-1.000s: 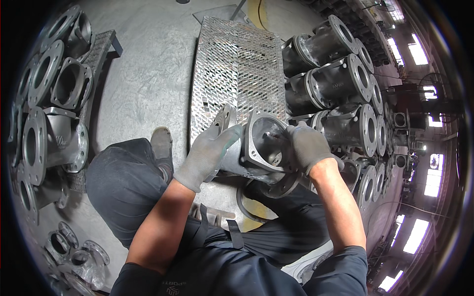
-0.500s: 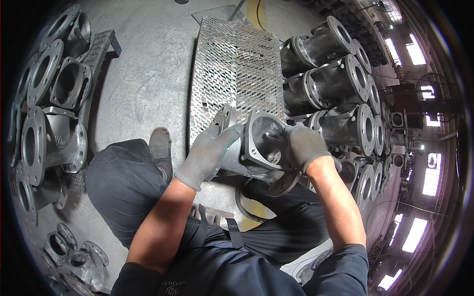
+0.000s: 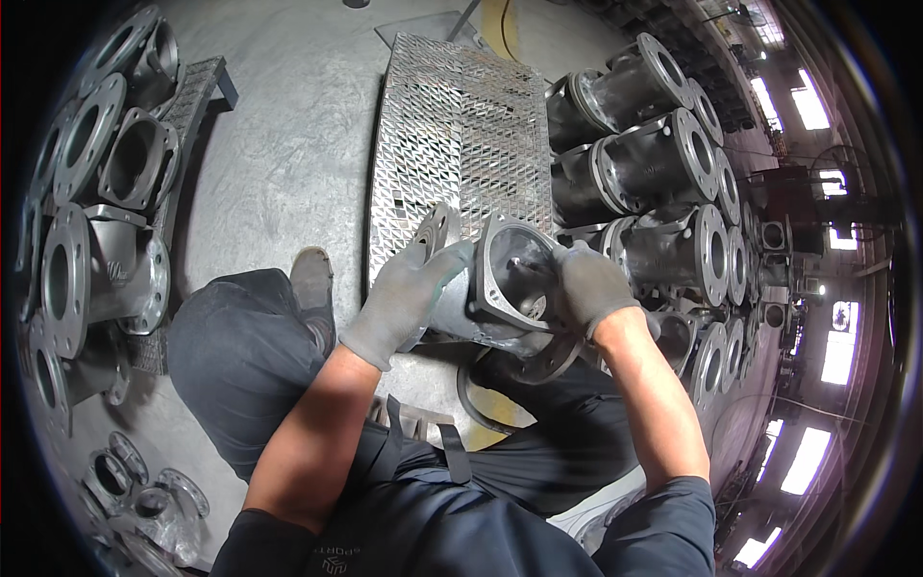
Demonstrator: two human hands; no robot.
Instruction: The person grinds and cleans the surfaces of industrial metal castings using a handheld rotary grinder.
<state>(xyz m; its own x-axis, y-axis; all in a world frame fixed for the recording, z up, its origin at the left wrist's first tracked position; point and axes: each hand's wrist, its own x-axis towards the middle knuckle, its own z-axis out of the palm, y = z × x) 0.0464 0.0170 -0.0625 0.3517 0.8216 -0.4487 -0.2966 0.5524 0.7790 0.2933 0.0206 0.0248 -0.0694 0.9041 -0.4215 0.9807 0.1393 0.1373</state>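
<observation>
A grey cast-metal valve body (image 3: 492, 330) with round flanges and a square-cornered open mouth rests at the near end of a bench (image 3: 420, 135) with a ridged metal top. The mouth faces up toward me, and its dark hollow inside shows. My left hand (image 3: 406, 300), in a grey glove, grips the body beside its left flange, thumb laid along the casting. On the other side my gloved right hand (image 3: 594, 287) is closed round the rim by the mouth and the right flange. Its fingertips are partly hidden.
To the right lie several stacked flanged valve bodies (image 3: 654, 159), close to the bench. More castings (image 3: 85, 279) sit on a low rack (image 3: 183, 144) at the left. Smaller flanged parts (image 3: 154, 505) are on the floor at the lower left. My shoe (image 3: 311, 279) stands left of the bench.
My right hand and forearm have shifted very slightly at the rim. The valve body and my left hand are in nearly the same place.
</observation>
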